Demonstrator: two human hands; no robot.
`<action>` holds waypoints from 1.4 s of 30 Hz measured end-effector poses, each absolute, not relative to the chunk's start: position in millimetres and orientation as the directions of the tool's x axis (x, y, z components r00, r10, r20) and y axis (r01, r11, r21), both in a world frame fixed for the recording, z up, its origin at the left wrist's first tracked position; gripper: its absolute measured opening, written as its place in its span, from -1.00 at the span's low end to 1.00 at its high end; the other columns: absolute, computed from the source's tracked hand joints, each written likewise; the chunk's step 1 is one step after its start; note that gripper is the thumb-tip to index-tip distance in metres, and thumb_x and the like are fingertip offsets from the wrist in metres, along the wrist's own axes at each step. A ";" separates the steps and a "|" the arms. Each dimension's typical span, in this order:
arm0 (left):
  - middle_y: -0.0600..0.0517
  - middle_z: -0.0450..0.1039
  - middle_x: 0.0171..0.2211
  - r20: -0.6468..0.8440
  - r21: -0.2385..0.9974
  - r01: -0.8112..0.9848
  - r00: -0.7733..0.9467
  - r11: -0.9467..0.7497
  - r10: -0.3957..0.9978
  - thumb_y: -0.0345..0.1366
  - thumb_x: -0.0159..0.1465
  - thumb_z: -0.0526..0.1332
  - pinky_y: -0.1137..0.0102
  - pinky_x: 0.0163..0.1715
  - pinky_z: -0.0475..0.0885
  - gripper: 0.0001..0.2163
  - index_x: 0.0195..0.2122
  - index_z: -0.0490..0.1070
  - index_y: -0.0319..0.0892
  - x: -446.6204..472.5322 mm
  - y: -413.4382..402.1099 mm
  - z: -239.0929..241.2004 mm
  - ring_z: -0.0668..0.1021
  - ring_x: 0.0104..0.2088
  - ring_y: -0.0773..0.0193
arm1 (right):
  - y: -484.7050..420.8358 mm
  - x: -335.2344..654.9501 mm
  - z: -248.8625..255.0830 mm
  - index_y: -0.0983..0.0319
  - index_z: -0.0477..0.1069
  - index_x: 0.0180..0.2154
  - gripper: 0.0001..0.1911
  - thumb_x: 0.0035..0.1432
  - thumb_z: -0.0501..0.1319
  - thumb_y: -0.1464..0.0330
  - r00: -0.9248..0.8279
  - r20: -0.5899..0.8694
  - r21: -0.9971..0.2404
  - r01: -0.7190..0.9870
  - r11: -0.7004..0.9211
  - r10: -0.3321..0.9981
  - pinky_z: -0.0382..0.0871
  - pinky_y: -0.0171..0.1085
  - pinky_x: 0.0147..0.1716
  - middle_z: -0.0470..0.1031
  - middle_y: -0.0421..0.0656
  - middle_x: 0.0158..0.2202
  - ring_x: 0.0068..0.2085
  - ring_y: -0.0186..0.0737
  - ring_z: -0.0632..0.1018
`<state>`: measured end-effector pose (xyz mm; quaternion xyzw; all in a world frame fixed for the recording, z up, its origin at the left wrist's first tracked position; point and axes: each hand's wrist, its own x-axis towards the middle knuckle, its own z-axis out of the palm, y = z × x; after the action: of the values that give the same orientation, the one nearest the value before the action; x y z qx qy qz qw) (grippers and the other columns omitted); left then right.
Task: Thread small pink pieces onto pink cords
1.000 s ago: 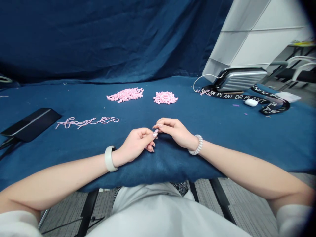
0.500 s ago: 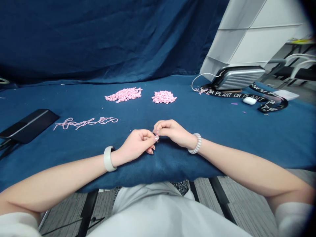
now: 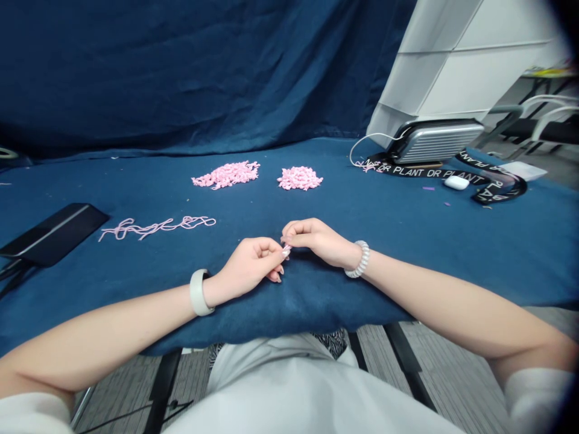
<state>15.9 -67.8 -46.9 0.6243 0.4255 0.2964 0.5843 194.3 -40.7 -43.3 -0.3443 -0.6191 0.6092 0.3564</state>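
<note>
My left hand (image 3: 260, 259) is closed in a pinch, thumb against forefinger. Fingertip to fingertip with it, my right hand (image 3: 316, 240) pinches too. A speck of pink shows between them, too small and too covered by the fingers to name. Farther back on the blue cloth (image 3: 362, 223) lie two heaps of small knotted pink pieces, a wider left heap (image 3: 228, 175) and a rounder right heap (image 3: 300, 178). Loose lengths of pink cord (image 3: 156, 226) stretch out to the left of my hands.
A black flat device (image 3: 56, 232) stands at the left edge. At the back right are a silver ribbed case (image 3: 443, 141) with a white cable, a black lettered lanyard (image 3: 416, 173) and a white earbud case (image 3: 456, 182). Blue cloth hangs behind.
Both hands stay almost in place, with only a slight shift at the fingertips. The view has tilted very slightly; the heaps and cords lie as before.
</note>
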 end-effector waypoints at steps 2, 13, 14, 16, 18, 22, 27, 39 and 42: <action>0.09 0.42 -0.61 -0.129 0.986 0.156 0.461 0.063 0.878 -0.16 0.17 0.22 0.51 -0.54 0.43 -0.77 -0.46 0.35 -0.25 15.1 -67.2 -48.5 0.46 -0.63 0.44 | -39.5 195.6 -44.0 0.30 0.40 -0.54 -0.81 -0.03 0.25 0.30 -0.494 0.029 -0.999 -0.050 0.005 0.869 0.22 -0.31 -0.31 0.39 -0.21 -0.47 -0.41 -0.37 0.36; 0.11 0.38 -0.60 -0.123 0.992 0.041 0.453 0.117 0.883 -0.15 0.14 0.24 0.48 -0.53 0.43 -0.75 -0.47 0.32 -0.25 14.7 -64.2 -50.4 0.42 -0.65 0.46 | -37.6 199.9 -51.1 0.22 0.51 -0.20 -0.74 0.06 0.26 0.26 -0.576 0.323 -0.926 -0.028 0.376 0.751 0.34 -0.30 -0.27 0.39 -0.13 -0.22 -0.31 -0.35 0.42; 0.12 0.37 -0.60 -0.119 0.993 0.033 0.458 0.117 0.881 -0.16 0.15 0.24 0.48 -0.53 0.43 -0.76 -0.47 0.32 -0.25 14.4 -64.0 -50.9 0.42 -0.64 0.46 | -37.9 199.4 -51.4 0.22 0.52 -0.22 -0.76 0.06 0.26 0.26 -0.576 0.327 -0.921 -0.017 0.389 0.749 0.34 -0.29 -0.26 0.40 -0.13 -0.23 -0.29 -0.34 0.43; 0.12 0.37 -0.60 -0.111 0.993 0.020 0.473 0.116 0.874 -0.16 0.16 0.23 0.48 -0.53 0.43 -0.75 -0.48 0.32 -0.25 13.6 -63.6 -52.0 0.42 -0.64 0.46 | -38.1 198.6 -51.6 0.21 0.54 -0.26 -0.80 0.07 0.25 0.28 -0.566 0.337 -0.914 -0.003 0.407 0.753 0.35 -0.27 -0.22 0.43 -0.12 -0.25 -0.26 -0.31 0.46; 0.11 0.37 -0.59 -0.109 0.993 0.014 0.486 0.117 0.867 -0.16 0.16 0.23 0.48 -0.53 0.43 -0.75 -0.47 0.32 -0.25 13.1 -63.3 -52.8 0.42 -0.64 0.46 | -38.4 198.1 -51.3 0.21 0.55 -0.30 -0.83 0.07 0.26 0.29 -0.553 0.342 -0.913 -0.004 0.408 0.760 0.36 -0.26 -0.19 0.46 -0.12 -0.26 -0.25 -0.30 0.47; 0.12 0.38 -0.60 -0.135 0.990 0.027 0.476 0.138 0.869 -0.14 0.17 0.22 0.49 -0.52 0.43 -0.75 -0.44 0.34 -0.25 13.7 -63.0 -52.1 0.42 -0.64 0.46 | -39.2 197.2 -50.8 0.19 0.56 -0.38 -0.85 0.04 0.28 0.27 -0.504 0.335 -0.920 0.008 0.393 0.796 0.36 -0.24 -0.17 0.48 -0.14 -0.29 -0.25 -0.29 0.48; 0.12 0.39 -0.58 -0.166 0.984 0.005 0.427 0.181 0.889 -0.15 0.14 0.25 0.48 -0.50 0.44 -0.77 -0.37 0.38 -0.24 16.1 -63.0 -51.2 0.43 -0.62 0.46 | -38.7 195.8 -52.6 0.23 0.54 -0.45 -0.82 -0.01 0.30 0.24 -0.412 0.330 -0.930 0.015 0.368 0.850 0.36 -0.27 -0.27 0.46 -0.14 -0.35 -0.33 -0.30 0.46; 0.06 0.43 -0.51 -0.081 0.980 0.201 0.401 -0.002 0.912 -0.19 0.21 0.15 0.49 -0.49 0.44 -0.78 -0.24 0.42 -0.24 17.2 -72.1 -49.2 0.47 -0.55 0.41 | -36.6 196.7 -50.9 0.27 0.46 -0.51 -0.79 0.02 0.27 0.26 -0.211 0.322 -0.910 0.198 0.363 0.923 0.28 -0.27 -0.33 0.43 -0.16 -0.42 -0.39 -0.32 0.41; 0.05 0.43 -0.49 0.015 0.939 0.307 0.407 -0.153 0.913 -0.21 0.27 0.07 0.50 -0.50 0.39 -0.79 -0.24 0.40 -0.22 16.4 -77.7 -46.3 0.46 -0.53 0.39 | -36.7 196.5 -51.2 0.28 0.46 -0.52 -0.79 0.02 0.27 0.26 -0.216 0.314 -0.906 0.225 0.360 0.925 0.26 -0.28 -0.35 0.43 -0.16 -0.43 -0.40 -0.32 0.40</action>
<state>16.4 -77.7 -46.3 0.6896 0.4425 0.3175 0.4773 196.5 -36.7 -51.2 -0.4212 -0.6822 0.3778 0.4631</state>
